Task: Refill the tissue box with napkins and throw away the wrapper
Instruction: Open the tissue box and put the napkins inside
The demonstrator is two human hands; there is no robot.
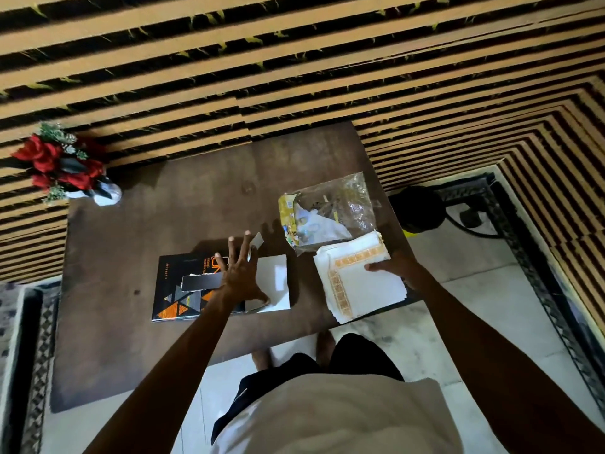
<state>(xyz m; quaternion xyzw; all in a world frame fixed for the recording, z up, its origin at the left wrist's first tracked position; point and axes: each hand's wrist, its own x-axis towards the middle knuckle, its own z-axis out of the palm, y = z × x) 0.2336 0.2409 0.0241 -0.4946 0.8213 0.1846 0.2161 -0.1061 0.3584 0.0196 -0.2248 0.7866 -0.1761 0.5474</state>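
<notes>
Hands [240,273] on box [196,286], napkins [360,283]

The room was dim where I stood. My left hand [240,273] cast a shadow on the table [137,224]. The wrapper [327,213] showed glare. Wall slats [294,60] bowed at the edges; detail was soft.

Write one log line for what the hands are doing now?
left hand: spread on tissue box | right hand: holds napkins | wrapper: on table
</notes>
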